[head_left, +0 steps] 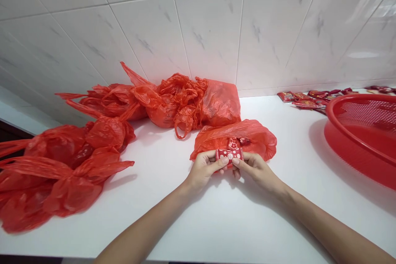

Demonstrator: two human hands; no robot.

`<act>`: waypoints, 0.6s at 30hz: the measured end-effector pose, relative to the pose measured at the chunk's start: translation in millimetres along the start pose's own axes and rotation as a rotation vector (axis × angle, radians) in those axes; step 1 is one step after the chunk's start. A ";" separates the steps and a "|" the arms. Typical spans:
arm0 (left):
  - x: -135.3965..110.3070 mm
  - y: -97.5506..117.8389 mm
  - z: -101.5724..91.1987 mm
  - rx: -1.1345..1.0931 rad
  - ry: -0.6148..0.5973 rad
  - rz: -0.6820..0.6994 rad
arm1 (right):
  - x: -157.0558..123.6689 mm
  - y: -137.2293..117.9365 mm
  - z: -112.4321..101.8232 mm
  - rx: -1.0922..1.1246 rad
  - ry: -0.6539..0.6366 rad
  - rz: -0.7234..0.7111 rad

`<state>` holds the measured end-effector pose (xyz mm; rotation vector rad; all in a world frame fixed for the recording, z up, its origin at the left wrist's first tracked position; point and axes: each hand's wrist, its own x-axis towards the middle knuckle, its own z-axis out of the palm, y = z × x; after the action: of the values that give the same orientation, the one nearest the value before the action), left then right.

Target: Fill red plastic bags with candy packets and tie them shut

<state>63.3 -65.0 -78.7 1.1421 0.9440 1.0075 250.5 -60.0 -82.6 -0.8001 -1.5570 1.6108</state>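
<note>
Between my two hands is a small red packet (229,155) with white round patterns, held level by its two ends. My left hand (202,170) grips its left end, thumb on the front face. My right hand (254,169) pinches the right end the same way. Just behind the packet lies an opened red plastic bag (260,138), its mouth facing me. Inside the bag's mouth, another red-and-white patterned packet (233,143) shows, with a darker red piece beside it. The fingers behind the held packet are partly hidden.
Several knotted red plastic bags (74,177) sit at the left, with more bags (167,103) along the tiled wall (210,29). A red perforated basket (355,148) stands at the right of the white table (173,214). Behind it lie several small red packets (306,101).
</note>
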 end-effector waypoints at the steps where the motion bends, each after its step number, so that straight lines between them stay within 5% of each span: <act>1: 0.3 0.2 -1.0 -0.002 -0.004 -0.003 | 0.1 -0.1 -0.7 0.021 -0.007 0.009; 11: -0.6 3.2 -4.6 -0.021 -0.101 0.020 | -1.7 -1.4 -4.6 0.133 -0.106 0.010; 18: -0.5 0.3 -6.3 -0.004 -0.090 0.065 | -2.8 -4.2 -3.6 -0.062 0.006 -0.035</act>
<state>57.2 -63.7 -79.4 1.2114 0.8375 1.0012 255.5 -60.6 -78.8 -0.8056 -1.6147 1.5398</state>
